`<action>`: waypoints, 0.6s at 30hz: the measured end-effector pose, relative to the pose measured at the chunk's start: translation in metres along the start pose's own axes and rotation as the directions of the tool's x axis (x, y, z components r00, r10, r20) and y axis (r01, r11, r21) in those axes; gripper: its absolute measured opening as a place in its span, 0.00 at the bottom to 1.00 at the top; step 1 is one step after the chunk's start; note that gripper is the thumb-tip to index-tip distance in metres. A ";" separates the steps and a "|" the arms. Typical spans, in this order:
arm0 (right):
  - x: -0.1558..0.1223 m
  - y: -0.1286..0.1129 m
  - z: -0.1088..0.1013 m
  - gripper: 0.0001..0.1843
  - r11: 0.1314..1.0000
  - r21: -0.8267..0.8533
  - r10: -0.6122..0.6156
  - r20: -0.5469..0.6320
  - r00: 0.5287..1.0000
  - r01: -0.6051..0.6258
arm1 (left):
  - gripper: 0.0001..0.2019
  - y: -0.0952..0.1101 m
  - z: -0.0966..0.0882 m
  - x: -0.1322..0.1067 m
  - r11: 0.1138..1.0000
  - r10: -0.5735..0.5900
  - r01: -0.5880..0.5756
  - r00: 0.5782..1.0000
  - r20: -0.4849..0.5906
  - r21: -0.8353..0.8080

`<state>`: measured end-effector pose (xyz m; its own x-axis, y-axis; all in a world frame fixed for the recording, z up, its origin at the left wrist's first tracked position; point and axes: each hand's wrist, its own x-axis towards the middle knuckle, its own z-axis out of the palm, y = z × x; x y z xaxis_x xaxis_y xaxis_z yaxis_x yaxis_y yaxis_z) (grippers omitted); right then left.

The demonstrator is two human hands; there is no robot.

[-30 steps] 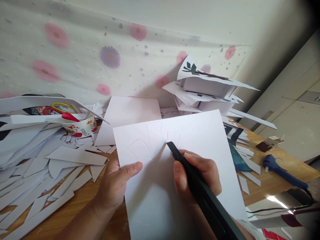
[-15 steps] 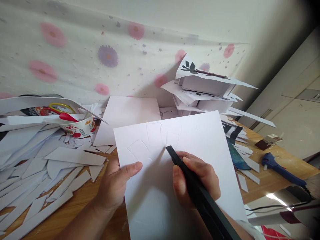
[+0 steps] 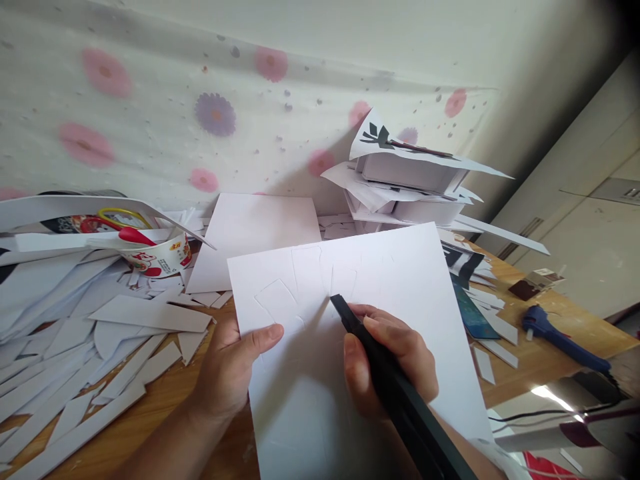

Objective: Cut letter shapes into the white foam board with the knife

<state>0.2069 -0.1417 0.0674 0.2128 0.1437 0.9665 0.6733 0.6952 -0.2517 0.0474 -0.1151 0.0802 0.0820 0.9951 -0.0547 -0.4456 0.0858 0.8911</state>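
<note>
A large white sheet of card (image 3: 400, 293) lies tilted over the wooden table, with faint cut outlines in its upper left part. My left hand (image 3: 235, 363) grips the sheet's left edge, thumb on top. My right hand (image 3: 395, 357) is closed round a long black utility knife (image 3: 390, 387), whose tip rests on the sheet just below a small cut rectangle.
White offcuts (image 3: 100, 347) cover the table's left side, beside a printed paper cup (image 3: 160, 257) holding scissors. A stack of white boxes and sheets (image 3: 410, 187) stands behind. A blue tool (image 3: 565, 340) lies on the right; a flowered cloth hangs at the back.
The knife tip has slid a little down and left along the sheet, with my right hand following. My left hand keeps its hold.
</note>
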 end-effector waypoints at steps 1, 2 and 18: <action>0.000 0.000 0.000 0.17 1.000 -0.002 -0.001 0.004 1.000 0.001 | 0.13 0.000 -0.001 0.000 1.000 0.000 0.000 1.000 0.003 0.001; 0.001 0.001 0.000 0.17 1.000 -0.005 0.000 0.007 1.000 0.000 | 0.13 -0.001 -0.001 0.001 1.000 0.000 0.000 1.000 0.008 0.000; 0.008 0.011 0.005 0.09 0.975 0.043 0.220 -0.282 0.934 -0.217 | 0.18 -0.006 -0.010 0.009 0.999 -0.040 0.041 0.998 0.054 -0.013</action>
<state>0.2123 -0.1288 0.0722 0.5471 0.0886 0.8324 0.5800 0.6769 -0.4533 0.0418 -0.1060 0.0703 0.1478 0.9868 -0.0662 -0.4537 0.1271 0.8820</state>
